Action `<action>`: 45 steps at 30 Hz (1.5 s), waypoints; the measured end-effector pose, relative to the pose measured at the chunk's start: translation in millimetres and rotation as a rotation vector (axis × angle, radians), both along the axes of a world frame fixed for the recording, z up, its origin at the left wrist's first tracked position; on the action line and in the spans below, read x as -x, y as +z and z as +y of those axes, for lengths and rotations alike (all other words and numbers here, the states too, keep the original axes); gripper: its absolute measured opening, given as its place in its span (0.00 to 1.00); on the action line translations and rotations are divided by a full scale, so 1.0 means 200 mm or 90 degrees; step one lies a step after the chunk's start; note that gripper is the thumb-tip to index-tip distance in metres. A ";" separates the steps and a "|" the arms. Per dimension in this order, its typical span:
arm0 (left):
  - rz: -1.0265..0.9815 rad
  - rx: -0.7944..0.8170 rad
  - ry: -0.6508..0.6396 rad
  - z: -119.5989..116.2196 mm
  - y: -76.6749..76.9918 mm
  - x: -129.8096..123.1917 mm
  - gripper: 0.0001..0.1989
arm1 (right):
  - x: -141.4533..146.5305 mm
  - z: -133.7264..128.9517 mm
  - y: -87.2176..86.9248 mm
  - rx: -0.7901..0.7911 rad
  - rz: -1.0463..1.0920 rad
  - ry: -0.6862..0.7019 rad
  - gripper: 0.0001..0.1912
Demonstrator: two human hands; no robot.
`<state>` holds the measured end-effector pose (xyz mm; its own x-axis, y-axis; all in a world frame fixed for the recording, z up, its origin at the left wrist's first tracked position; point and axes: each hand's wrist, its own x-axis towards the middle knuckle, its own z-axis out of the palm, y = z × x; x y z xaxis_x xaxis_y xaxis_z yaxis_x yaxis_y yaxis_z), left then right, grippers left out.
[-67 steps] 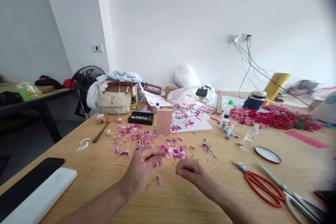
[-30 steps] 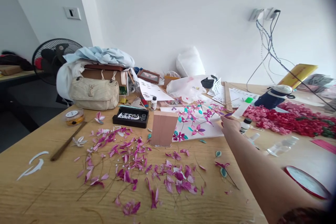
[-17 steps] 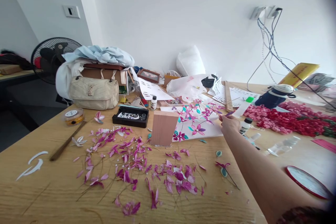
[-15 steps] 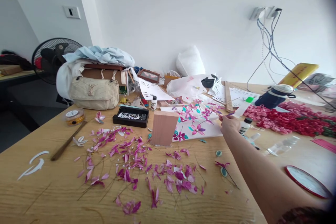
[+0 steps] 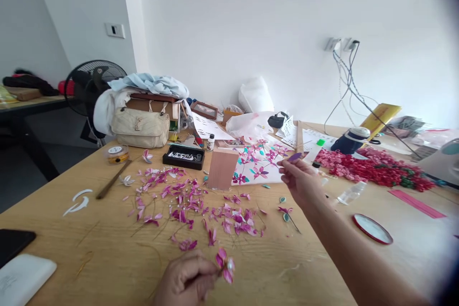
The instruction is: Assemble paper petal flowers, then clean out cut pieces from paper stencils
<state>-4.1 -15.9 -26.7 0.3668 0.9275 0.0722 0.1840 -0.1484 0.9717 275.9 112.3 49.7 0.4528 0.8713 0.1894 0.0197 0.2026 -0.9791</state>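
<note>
At the bottom middle, my left hand (image 5: 188, 277) is closed in a pinch on a small artificial flower (image 5: 225, 266) with pink petals and a pearl-like centre. Farther off on the right, my right hand (image 5: 301, 181) is closed on a purple petal (image 5: 294, 157), which points up and away from the fingertips. Just left of that hand, finished-looking pink and teal flowers (image 5: 260, 172) rest over white paper. Loose pink petals (image 5: 186, 201) with thin wires and pearls are scattered across the middle of the table.
A wooden block (image 5: 222, 169) stands upright beside a black tray (image 5: 183, 158). A red-rimmed round lid (image 5: 373, 228) and a clear bottle (image 5: 353, 193) lie at the right, before red and pink bunches (image 5: 373, 167). A wooden stick (image 5: 114, 179) and white case (image 5: 25, 277) are leftward.
My left hand has come into view holding the pink flower. My right hand has drawn back slightly with the purple petal, and the view has swung to the right.
</note>
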 end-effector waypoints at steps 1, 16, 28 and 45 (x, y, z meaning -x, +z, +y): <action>-0.009 0.017 0.020 0.00 0.02 -0.01 0.10 | 0.06 -0.09 0.02 -0.001 0.007 0.067 0.11; -0.334 0.085 0.128 0.04 0.21 0.01 0.09 | 0.61 -0.72 0.03 -0.079 -0.158 0.435 0.06; -0.401 0.154 0.101 0.05 0.19 -0.04 0.15 | 0.66 -0.57 -0.18 -0.178 -0.172 0.281 0.02; -0.411 0.199 0.049 0.04 0.14 -0.02 0.14 | 0.70 -0.55 -0.28 -0.260 -0.313 0.154 0.03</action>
<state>0.3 -7.8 2.3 0.2729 0.9618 -0.0199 -0.4431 0.1440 0.8848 136.2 2.6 -6.3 0.0317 0.7521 0.6583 0.3495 0.6087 -0.7123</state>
